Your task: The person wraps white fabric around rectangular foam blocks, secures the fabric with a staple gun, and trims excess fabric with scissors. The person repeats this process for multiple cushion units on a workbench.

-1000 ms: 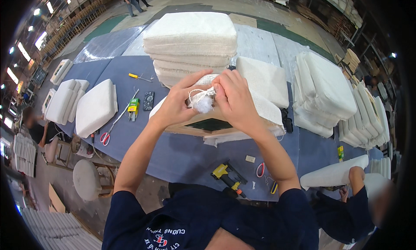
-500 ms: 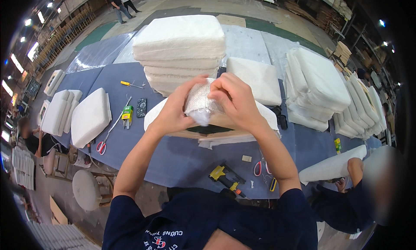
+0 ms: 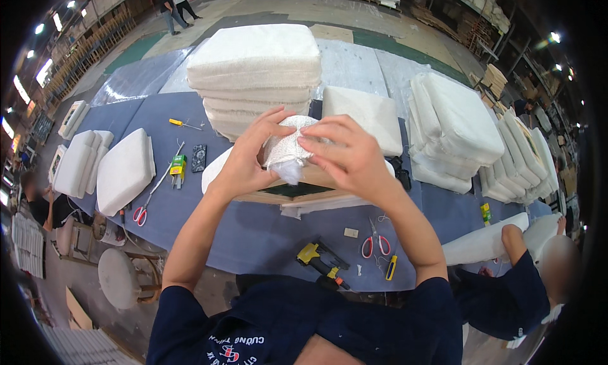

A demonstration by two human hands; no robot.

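Observation:
An upholstered seat cushion (image 3: 286, 148) is tipped up in front of me, one white fabric corner toward me. Below that corner, its wooden frame (image 3: 310, 197) borders a dark opening, and a tuft of white padding (image 3: 289, 172) pokes out. My left hand (image 3: 240, 162) wraps the corner from the left, thumb low and fingers over the top. From the right, my right hand (image 3: 351, 151) pinches the fabric at the corner, thumb below and fingers above. Nearer me lie a yellow and black staple gun (image 3: 322, 264), red-handled scissors (image 3: 375, 245) and a yellow-handled screwdriver (image 3: 391, 267).
Right behind the cushion rises a tall stack of white cushions (image 3: 253, 61); another stack (image 3: 453, 124) stands right. Left on the blue table (image 3: 171, 229) are more scissors (image 3: 139, 215), a green-yellow box (image 3: 178, 167) and a dark patterned phone-like slab (image 3: 199, 158). A co-worker (image 3: 506, 289) sits close at right.
My right hand's fingers have loosened from a tight curl and stretched across the corner, thumb lower. My left hand keeps its hold. The view has shifted slightly, showing more of the near scissors.

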